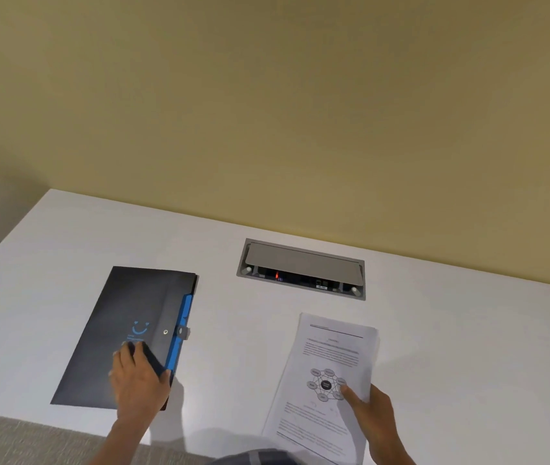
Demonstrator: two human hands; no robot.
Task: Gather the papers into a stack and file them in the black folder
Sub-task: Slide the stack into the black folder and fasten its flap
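The black folder (122, 317) lies closed on the white table at the left, with a blue smile logo, a blue inner edge and a snap tab on its right side. My left hand (139, 380) rests on its lower right corner, fingers on the cover and thumb at the folder's right edge. The papers (330, 360) form one stack at the right, printed text and a circle diagram on top, hanging slightly over the table's front edge. My right hand (372, 412) grips the stack's lower right edge, thumb on the top sheet.
A grey cable box (300, 268) with its lid partly raised is set into the white table (243, 330) behind the papers. A yellow wall runs along the table's far edge. Carpet shows below the table's front edge.
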